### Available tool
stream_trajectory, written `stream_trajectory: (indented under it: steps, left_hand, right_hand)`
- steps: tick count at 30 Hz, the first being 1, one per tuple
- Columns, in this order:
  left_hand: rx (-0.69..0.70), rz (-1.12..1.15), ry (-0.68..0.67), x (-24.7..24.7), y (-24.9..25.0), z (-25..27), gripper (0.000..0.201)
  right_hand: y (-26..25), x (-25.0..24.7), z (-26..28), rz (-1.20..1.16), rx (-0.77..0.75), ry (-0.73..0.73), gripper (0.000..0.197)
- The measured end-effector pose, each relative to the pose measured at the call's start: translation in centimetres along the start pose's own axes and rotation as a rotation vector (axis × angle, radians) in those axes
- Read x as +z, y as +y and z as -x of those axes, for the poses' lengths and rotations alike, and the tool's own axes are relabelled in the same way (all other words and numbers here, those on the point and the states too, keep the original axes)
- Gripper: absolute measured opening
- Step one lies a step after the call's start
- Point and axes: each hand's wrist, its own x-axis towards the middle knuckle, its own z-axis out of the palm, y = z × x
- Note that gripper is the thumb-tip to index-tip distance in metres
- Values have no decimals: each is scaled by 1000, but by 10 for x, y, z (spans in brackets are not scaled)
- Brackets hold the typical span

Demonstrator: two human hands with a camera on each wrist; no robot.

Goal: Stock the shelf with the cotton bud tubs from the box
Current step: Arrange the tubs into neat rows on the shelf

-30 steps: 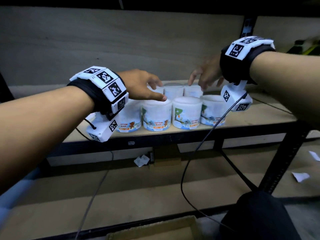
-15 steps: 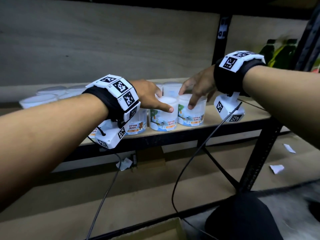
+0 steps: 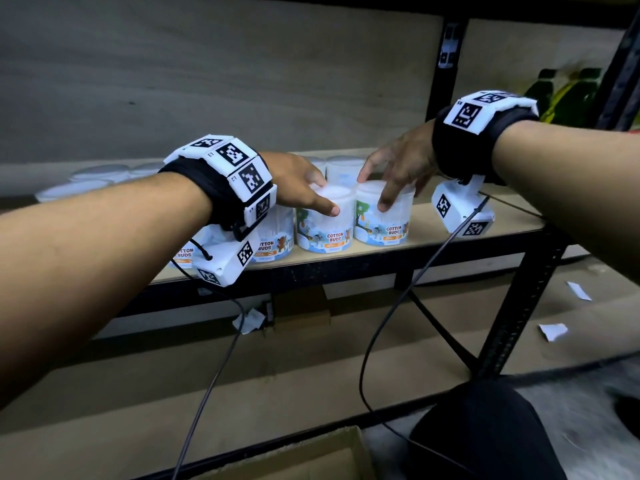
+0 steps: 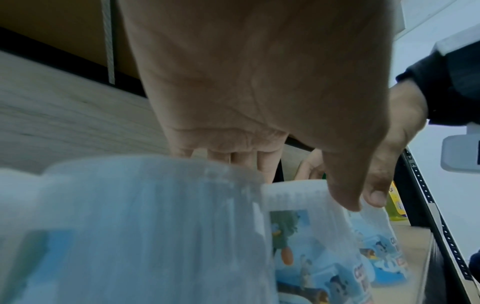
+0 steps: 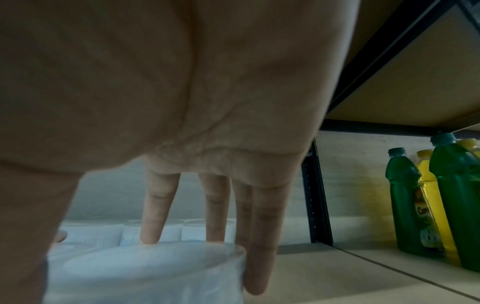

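Several white cotton bud tubs with blue cartoon labels stand in rows on the shelf board (image 3: pixel 450 244). My left hand (image 3: pixel 308 192) lies over the top of a front-row tub (image 3: pixel 325 233), its thumb pressed on the upper front wall. In the left wrist view the thumb (image 4: pixel 345 197) touches that tub's rim (image 4: pixel 298 191). My right hand (image 3: pixel 391 178) spreads over the rightmost front tub (image 3: pixel 384 226), thumb on its front. In the right wrist view straight fingers (image 5: pixel 259 246) reach the far edge and right side of the lid (image 5: pixel 145 265). Both tubs stand on the board.
More tubs (image 3: pixel 341 168) stand behind, and lids (image 3: pixel 86 181) show far left. Green and yellow bottles (image 5: pixel 441 195) fill the bay to the right, past a black upright (image 3: pixel 446 64). A cardboard box edge (image 3: pixel 311 459) lies below. Paper scraps (image 3: pixel 553 330) lie on the floor.
Both hands have come down from hovering over the tubs onto the two front right tubs. The head view has swung to the right. The tubs stay in their rows.
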Motion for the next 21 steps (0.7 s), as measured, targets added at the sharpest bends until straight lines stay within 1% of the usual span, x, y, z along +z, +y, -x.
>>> stream_trajectory:
  steps: [2,4,6,9,11,14,17,21]
  left_hand:
    - [-14,15,9,-2,-1,2,71]
    - [-47,27,39,-6,-6,8,82]
    - [-71,28,81,-13,-17,15,86]
    - [-99,38,121,-25,-45,31,73]
    - [-132,37,140,-30,-70,45,66]
    - [-212,14,164,-30,-110,67,64]
    - [-279,20,169,-29,-150,89,59]
    - [-362,22,207,-27,-200,113,55]
  right_hand:
    - [0,-1,-1,-5,18,3,65]
    - [-4,-2,-1,1,26,23,60]
    - [-13,-7,0,28,15,60,55]
    - [-39,-15,-1,40,-26,78,48]
    - [-61,-17,-7,45,-45,70,47]
    - [-101,-12,-17,28,-112,64,48]
    - [-144,-4,-26,17,-207,40,44]
    - [-199,6,-38,4,-305,49,40]
